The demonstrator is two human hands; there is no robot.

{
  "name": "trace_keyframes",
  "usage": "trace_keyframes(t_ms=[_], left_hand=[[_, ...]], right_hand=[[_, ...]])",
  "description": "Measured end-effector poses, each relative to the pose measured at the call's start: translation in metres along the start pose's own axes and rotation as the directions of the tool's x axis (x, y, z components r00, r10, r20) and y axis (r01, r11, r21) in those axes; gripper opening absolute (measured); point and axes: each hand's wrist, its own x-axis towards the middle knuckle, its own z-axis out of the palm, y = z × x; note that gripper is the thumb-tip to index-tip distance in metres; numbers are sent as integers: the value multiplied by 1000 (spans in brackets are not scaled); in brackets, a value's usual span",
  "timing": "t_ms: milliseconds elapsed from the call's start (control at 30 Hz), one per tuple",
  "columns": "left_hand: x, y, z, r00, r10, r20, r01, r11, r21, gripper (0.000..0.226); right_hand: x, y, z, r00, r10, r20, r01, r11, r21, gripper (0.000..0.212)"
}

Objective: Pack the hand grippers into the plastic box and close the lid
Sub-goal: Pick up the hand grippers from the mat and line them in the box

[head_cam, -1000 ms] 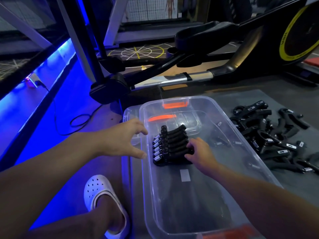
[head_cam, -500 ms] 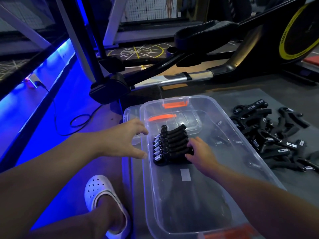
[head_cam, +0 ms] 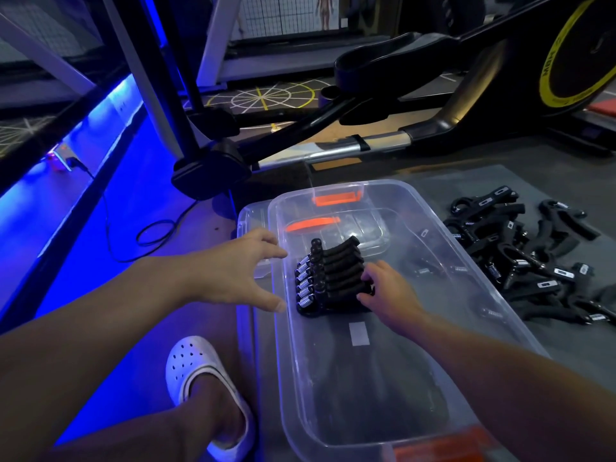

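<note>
Gym floor, grey mat (head_cam: 466,181), exercise machine (head_cam: 433,61) behind. Loose grippers (head_cam: 520,248) are piled right of the clear plastic box (head_cam: 283,345). Left hand (head_cam: 240,268) is spread at the box's left rim, holding nothing. Right hand (head_cam: 390,295) is inside with bent fingers on the packed gripper row (head_cam: 333,278); grip unclear. Near half of the box is free.

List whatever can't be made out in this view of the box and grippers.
1. Head view, row of grippers in the plastic box: handle ends hidden under the right hand; gripping or only touching, unclear.
2. Loose pile on the mat: cut off by the right edge, dark and tangled, uncountable.
3. Box's near end: cut off by the bottom edge.
4. Clear piece beside the left hand: lid or not, unclear; the box overlaps it.
</note>
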Motion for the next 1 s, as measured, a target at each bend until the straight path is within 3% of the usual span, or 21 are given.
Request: trace_keyframes(t_ms=[233,600,1000], left_hand=[[-1,0,0,1000,-8,6,8,1000,-8,92],[-1,0,0,1000,-3,6,3,1000,-6,91],[-2,0,0,1000,0,20,0,1000,9,90]], right_hand=[[2,0,0,1000,-5,20,5,1000,-5,36],[3,1,5,999,-35,35,33,999,34,37],[7,5,8,998,60,14,-60,998,34,40]])
